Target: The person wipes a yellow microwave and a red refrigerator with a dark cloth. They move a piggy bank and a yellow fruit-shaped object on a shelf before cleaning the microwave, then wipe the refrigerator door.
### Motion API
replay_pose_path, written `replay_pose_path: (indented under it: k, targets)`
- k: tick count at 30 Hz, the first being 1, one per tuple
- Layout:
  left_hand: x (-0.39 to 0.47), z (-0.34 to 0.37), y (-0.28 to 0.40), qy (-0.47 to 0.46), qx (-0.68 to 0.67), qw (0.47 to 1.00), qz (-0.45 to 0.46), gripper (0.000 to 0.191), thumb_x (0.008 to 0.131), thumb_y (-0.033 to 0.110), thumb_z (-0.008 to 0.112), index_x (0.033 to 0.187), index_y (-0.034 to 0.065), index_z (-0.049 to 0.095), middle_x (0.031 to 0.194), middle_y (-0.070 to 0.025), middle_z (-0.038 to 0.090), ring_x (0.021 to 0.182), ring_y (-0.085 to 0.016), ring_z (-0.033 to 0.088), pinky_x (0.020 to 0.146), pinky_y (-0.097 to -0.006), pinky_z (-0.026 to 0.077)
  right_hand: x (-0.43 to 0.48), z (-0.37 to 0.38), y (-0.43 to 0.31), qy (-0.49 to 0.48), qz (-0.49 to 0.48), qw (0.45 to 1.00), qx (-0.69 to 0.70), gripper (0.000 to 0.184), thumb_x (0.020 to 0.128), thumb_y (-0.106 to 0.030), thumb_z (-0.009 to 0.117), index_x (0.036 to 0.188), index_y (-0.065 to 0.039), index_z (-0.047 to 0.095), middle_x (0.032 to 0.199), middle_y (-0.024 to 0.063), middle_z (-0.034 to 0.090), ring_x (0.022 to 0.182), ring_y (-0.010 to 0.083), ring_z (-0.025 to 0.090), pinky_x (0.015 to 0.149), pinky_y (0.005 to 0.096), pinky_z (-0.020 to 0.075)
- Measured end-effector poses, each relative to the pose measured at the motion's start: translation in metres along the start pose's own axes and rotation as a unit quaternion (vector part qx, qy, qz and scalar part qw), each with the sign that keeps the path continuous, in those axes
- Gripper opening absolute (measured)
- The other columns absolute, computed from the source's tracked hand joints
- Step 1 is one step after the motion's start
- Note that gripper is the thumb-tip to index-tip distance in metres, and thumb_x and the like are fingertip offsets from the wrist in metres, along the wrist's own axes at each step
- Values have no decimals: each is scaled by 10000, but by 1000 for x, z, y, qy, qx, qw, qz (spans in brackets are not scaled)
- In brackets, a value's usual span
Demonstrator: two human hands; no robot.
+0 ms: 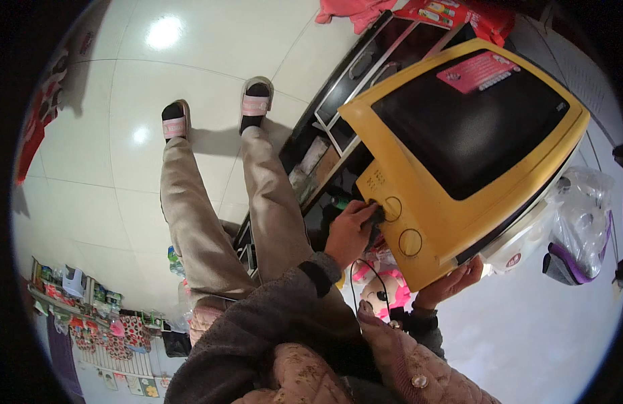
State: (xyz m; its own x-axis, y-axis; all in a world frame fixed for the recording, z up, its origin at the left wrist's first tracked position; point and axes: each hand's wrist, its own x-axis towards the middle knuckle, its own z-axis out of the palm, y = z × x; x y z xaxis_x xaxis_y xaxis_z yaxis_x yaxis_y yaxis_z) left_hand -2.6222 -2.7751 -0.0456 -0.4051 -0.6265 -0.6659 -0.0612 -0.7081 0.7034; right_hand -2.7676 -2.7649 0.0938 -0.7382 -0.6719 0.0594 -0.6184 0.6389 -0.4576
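Observation:
A yellow microwave oven (pixel 442 222) with a dark door window and two round dials on its panel stands tilted before me. My left hand (pixel 349 232) pinches a small dark thing (pixel 377 214), perhaps a cloth, at the panel's edge beside the upper dial. It partly hides that thing. At the oven's lower right corner, my right hand (pixel 455 283) holds the casing by its side; some of its fingers are out of sight. A pink sticker (pixel 478 70) with writing is on the door window. Below the panel lies a pink doll (pixel 379 295), with a thin black cable loop (pixel 352 283) beside it.
A dark cabinet with glass panels (pixel 351 86) runs along my right leg. Right of the oven are a white appliance (pixel 518 247) and a clear plastic bag (pixel 584 202). Red packaging (pixel 463 15) lies behind. A rack of goods (pixel 74 303) stands at lower left, beyond the tiled floor (pixel 139 217).

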Motion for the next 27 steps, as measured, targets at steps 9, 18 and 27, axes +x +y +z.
replay_pose_path:
  k: [9,18,27]
  targets:
    - [56,-2,-14,-15,98,994,-33,322,803,-9,545,1115,0,624,1073,-183,573,974,-398,564,833,-460,484,1,3,-5,-1,-14,1000,-17,361,1007,-266,378,1257,-6,377,1263,139,348,1171,232,373,1047,382,278]
    - [62,1,16,-19,39,987,155,352,762,5,583,1110,35,629,1157,-179,572,1124,-380,510,933,-446,466,1,-2,-1,-5,-34,998,-61,361,1002,-270,370,1245,-5,397,1263,150,345,1180,245,358,1048,399,261]
    - [1,-4,-7,-54,26,998,20,405,798,-30,568,1197,35,593,1195,-161,532,1010,-386,577,821,-403,502,0,-3,8,6,-22,999,-44,372,999,-285,363,1246,-10,402,1272,145,348,1197,253,342,1053,401,247]
